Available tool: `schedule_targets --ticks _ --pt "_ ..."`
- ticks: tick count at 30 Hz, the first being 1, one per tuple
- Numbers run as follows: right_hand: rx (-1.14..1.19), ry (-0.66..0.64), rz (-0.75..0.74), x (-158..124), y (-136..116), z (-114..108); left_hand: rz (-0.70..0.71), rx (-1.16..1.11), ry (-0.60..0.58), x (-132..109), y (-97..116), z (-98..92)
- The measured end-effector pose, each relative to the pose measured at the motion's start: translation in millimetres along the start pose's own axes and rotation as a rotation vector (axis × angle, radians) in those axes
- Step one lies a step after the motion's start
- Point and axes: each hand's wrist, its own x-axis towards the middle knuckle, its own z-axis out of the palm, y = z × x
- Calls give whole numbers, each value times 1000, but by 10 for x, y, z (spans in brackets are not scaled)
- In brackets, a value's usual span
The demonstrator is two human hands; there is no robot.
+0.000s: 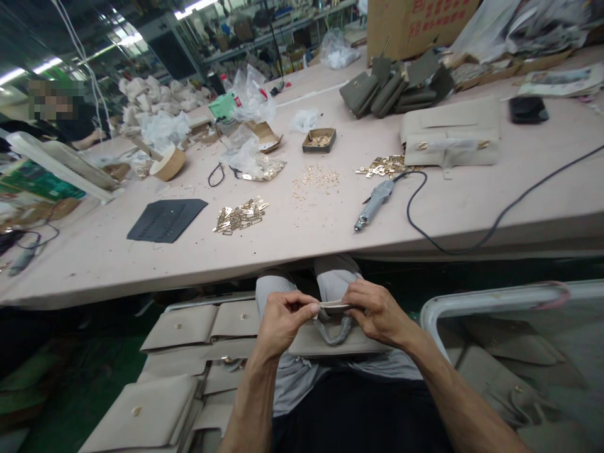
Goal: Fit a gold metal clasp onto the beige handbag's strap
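A beige handbag (361, 345) rests across the person's lap, its wrapped, curved handle (336, 338) turned toward the body. My left hand (289, 318) pinches one end of a beige flap edge (333, 307) on the bag, thumb on top. At the other end of that edge, my right hand (376, 311) has its fingers closed around it. Part of the bag lies hidden behind both hands. On the table ahead, a grey electric screwdriver (375, 204) lies beside a spread of tiny gold pieces (315, 181).
Gold metal fittings (240, 216) lie near a dark panel (167, 220). A flat beige bag piece (450, 135) and several dark pouches (396, 88) sit at the back right. Beige bags (179, 327) are stacked left of my legs; a white-rimmed bin (431, 308) stands right. A cable (495, 229) crosses the table.
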Motion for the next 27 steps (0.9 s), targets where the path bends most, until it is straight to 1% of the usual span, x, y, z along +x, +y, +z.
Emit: schedule_targets --ticks 3,7,8,9,10,12,13,14,15,16,17,18,19,22,23,24,25,27 --pt "-4 -3 -7 4 -11 -2 112 126 102 -23 15 35" --pt "-16 -4 -20 5 -16 3 136 203 101 -48 18 99" --pt "-13 -7 -27 2 -17 4 146 194 138 -37 3 93" --pt "-10 -10 -33 -4 -19 4 165 166 221 -17 -16 68" --pt "-6 -18 -38 -12 -21 3 192 121 351 13 -34 23" --pt "2 -33 -34 -37 -26 2 254 24 670 87 -55 -126" --pt "5 -35 -28 -51 -27 1 279 -2 800 124 -54 -219" --pt "10 -30 -21 -64 -28 2 296 7 887 153 -46 -314" --pt "16 -24 -16 -74 -28 3 306 54 930 170 -37 -402" --pt "23 -15 -11 -80 -27 5 309 128 934 174 -33 -475" --pt "29 -3 -6 -83 -26 6 306 218 902 165 -40 -528" --pt "33 7 -1 -81 -25 8 301 313 833 144 -63 -558" --pt "37 18 4 -76 -22 10 298 404 727 116 -106 -567" --pt "57 54 32 -61 2 24 271 602 294 31 -350 -507" --pt "72 65 50 -62 17 34 244 640 185 14 -456 -473" --pt "88 74 76 -66 35 47 210 657 114 4 -564 -437" --pt "104 83 112 -74 56 62 174 652 74 0 -664 -402" --pt "133 104 204 -93 101 93 118 583 64 -3 -807 -341"
